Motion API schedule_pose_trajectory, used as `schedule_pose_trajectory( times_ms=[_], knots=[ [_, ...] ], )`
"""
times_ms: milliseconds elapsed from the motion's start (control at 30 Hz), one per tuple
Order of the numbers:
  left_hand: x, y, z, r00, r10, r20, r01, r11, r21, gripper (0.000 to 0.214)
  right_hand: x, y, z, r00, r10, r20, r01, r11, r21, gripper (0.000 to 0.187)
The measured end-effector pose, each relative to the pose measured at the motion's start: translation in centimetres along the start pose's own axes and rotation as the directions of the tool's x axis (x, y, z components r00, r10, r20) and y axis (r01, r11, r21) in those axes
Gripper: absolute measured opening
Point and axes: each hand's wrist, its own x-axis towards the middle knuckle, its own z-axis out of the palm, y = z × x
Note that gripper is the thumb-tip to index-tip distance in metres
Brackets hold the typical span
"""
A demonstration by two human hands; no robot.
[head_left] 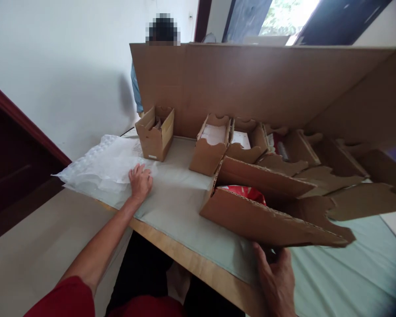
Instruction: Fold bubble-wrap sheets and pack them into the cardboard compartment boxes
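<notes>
My left hand (pixel 140 181) reaches out to the stack of white bubble-wrap sheets (pixel 99 165) at the table's left end, its fingers curled on the top sheet's edge. My right hand (pixel 274 275) holds the near lower edge of an open cardboard box (pixel 251 215) lying tilted on the table. Something red (pixel 247 192) shows inside that box. Its flaps spread out to the right.
Small open cardboard boxes (pixel 155 132) (pixel 211 147) stand along the back of the table (pixel 191 264), with more to the right. A large cardboard sheet (pixel 251 83) stands upright behind them. A person in blue (pixel 136 90) stands behind it. The white wall is at left.
</notes>
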Motion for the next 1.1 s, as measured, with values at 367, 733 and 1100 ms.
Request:
schedule_pose_trajectory(
  times_ms=[367,733,1100],
  knots=[
    [-15.9,7.3,-2.9,0.894,0.43,-0.123,-0.445,0.822,-0.356,0.022,-1.5,0.8,-0.1,0.997,-0.065,-0.04,0.072,0.98,0.186,0.073],
    [-17.8,7.9,-2.7,0.847,0.532,0.002,-0.459,0.733,-0.502,0.02,1.8,0.6,-0.3,0.991,-0.136,-0.015,0.137,0.985,0.106,0.067],
    [-9.7,14.2,-0.5,0.697,0.655,0.29,-0.243,0.597,-0.764,0.017,4.4,0.6,-1.9,0.985,-0.163,0.053,0.155,0.978,0.139,0.059]
  ],
)
